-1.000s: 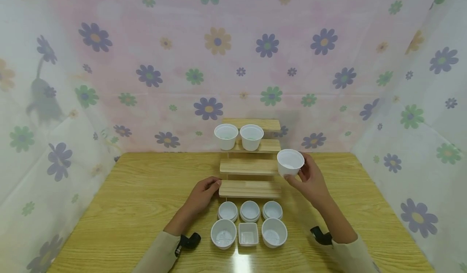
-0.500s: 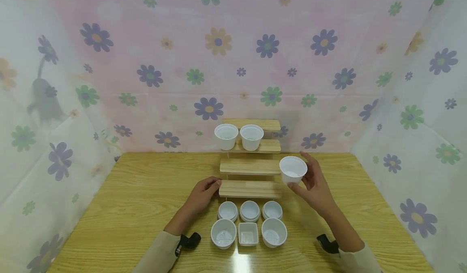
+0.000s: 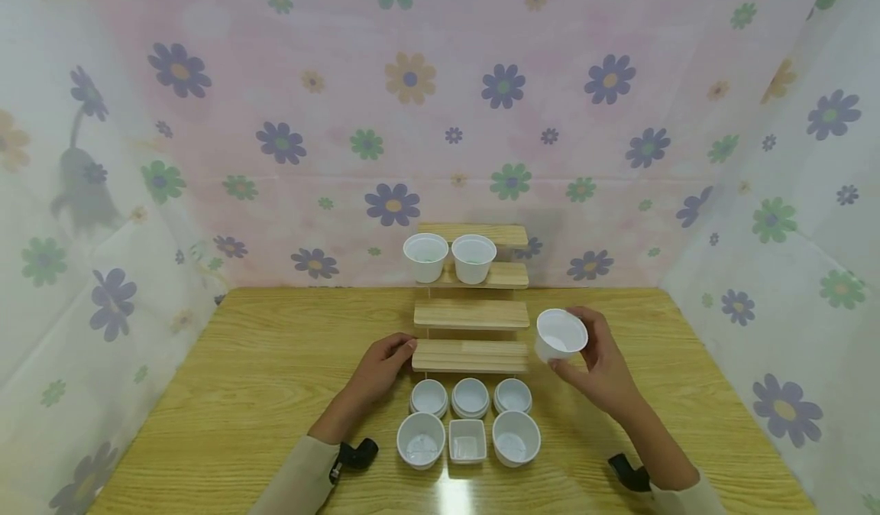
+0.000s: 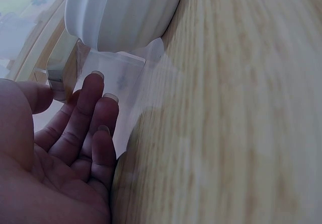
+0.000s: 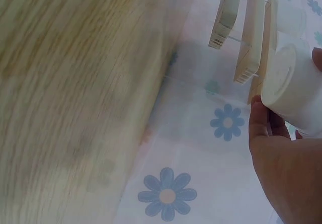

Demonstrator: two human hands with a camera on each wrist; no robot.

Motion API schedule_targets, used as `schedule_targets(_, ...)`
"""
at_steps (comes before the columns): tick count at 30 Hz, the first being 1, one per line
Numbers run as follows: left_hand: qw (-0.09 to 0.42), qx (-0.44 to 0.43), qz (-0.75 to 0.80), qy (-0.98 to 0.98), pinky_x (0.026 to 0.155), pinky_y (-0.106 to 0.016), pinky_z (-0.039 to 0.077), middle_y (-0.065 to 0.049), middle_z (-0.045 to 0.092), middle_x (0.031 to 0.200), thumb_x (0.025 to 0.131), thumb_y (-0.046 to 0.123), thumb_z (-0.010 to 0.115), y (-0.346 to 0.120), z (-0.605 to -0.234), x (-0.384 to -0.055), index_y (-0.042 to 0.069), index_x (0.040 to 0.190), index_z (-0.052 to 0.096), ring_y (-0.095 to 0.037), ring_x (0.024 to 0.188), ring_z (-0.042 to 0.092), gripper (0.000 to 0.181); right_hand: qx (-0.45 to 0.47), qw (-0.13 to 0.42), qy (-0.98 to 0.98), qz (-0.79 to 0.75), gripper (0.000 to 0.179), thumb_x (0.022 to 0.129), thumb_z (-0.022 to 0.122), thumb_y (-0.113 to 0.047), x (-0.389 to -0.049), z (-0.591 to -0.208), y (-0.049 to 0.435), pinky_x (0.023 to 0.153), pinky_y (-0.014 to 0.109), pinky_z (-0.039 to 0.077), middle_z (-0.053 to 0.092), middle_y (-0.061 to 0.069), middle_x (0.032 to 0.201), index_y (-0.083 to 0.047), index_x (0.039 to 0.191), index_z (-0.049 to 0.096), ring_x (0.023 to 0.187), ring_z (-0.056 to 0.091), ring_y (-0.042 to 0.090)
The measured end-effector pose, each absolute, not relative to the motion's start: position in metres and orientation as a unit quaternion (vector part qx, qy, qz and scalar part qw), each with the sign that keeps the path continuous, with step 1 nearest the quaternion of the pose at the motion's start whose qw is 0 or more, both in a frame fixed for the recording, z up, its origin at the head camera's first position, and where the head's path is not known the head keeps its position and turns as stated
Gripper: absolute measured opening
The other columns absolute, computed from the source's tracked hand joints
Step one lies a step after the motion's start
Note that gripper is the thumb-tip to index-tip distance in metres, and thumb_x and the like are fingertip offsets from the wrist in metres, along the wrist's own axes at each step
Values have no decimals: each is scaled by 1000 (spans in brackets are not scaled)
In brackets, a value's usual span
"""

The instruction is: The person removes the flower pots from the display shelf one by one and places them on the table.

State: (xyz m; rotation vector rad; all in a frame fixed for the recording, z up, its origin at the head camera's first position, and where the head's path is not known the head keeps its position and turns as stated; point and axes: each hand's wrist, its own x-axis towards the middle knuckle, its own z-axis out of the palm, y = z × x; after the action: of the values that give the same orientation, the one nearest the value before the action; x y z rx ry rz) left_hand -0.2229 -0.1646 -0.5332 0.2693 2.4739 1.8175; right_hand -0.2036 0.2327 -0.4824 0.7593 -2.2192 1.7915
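My right hand [image 3: 603, 377] holds a white round cup [image 3: 561, 335] in the air right of a wooden stepped stand [image 3: 470, 356], thumb low on its side and fingers behind. Seen from the right wrist, the cup [image 5: 302, 93] shows its flat base, apart from the table. My left hand [image 3: 376, 367] grips the left end of the stand's lowest plank; in the left wrist view its thumb [image 4: 37, 97] touches the plank's end [image 4: 61, 70], the other fingers bent beside it. Two similar white cups, left [image 3: 426, 258] and right [image 3: 473, 259], stand upright on a higher step.
In front of the stand sit white round bowls, among them one at front left [image 3: 422, 440] and one at front right [image 3: 516, 438], with a square white dish [image 3: 467, 442] between them. Flowered cloth [image 3: 454, 194] hangs behind and at both sides of the wooden table [image 3: 275, 362].
My right hand has carried the cup right, down and toward me, away from the stand. My left hand and the dishes on the stand and table keep their places.
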Motion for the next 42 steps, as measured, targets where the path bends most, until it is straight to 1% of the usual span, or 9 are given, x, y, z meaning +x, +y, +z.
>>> schedule_targets(2,33,88,586,805,86,-33,49,-3,71,93,113,27,55,-165,-533,-223,8,124,73,-20,88,65,28,260,96,-753,597,85,83,77,20,-202,-484,234,103,16,47,47,22,142,7,154,32,124,56,13)
schedule_targets(5,35,90,581,808,85,-32,50,-3,72,93,114,27,55,-166,-534,-224,8,125,72,-19,87,65,29,268,94,-760,585,85,82,79,19,-199,-485,235,104,15,44,47,22,142,9,152,31,124,54,13)
schedule_targets(9,30,94,581,808,85,-32,50,-3,73,94,113,27,55,-166,-535,-224,7,126,72,-18,87,66,30,270,87,-774,566,86,81,82,17,-194,-487,238,104,13,43,48,22,142,6,150,33,124,53,13)
schedule_targets(14,29,94,585,805,87,-33,49,-3,73,94,113,26,56,-165,-534,-224,6,126,73,-19,87,66,29,262,69,-798,538,85,82,85,12,-189,-490,243,100,13,45,50,20,142,4,148,32,123,52,8)
schedule_targets(23,26,86,590,802,91,-34,49,-3,75,102,112,26,57,-164,-533,-224,7,124,74,-18,95,64,28,256,56,-838,478,86,81,91,1,-183,-494,251,97,23,50,57,16,137,-1,145,34,120,57,24)
schedule_targets(28,22,86,590,803,88,-34,49,-3,74,100,113,26,57,-164,-534,-223,6,125,73,-20,93,64,29,258,61,-856,445,89,77,95,-1,-181,-496,254,98,22,48,58,13,136,-2,142,35,121,58,22)
schedule_targets(33,20,88,591,802,88,-33,49,-4,74,100,113,25,57,-163,-533,-224,5,125,73,-22,94,65,29,253,39,-864,434,89,74,97,-4,-179,-497,257,100,22,47,57,12,135,-2,139,35,122,59,25)
schedule_targets(38,18,90,583,807,90,-34,49,-3,74,103,113,27,57,-164,-534,-224,6,125,73,-19,95,64,30,260,24,-866,426,88,73,98,-7,-178,-498,257,99,25,49,58,13,133,-2,135,36,120,60,29)
schedule_targets(42,18,91,576,812,90,-34,48,-2,73,99,113,29,57,-165,-535,-225,7,124,74,-18,93,64,30,270,22,-868,417,88,72,99,-7,-179,-500,257,99,24,48,59,13,132,-1,134,37,118,60,27)
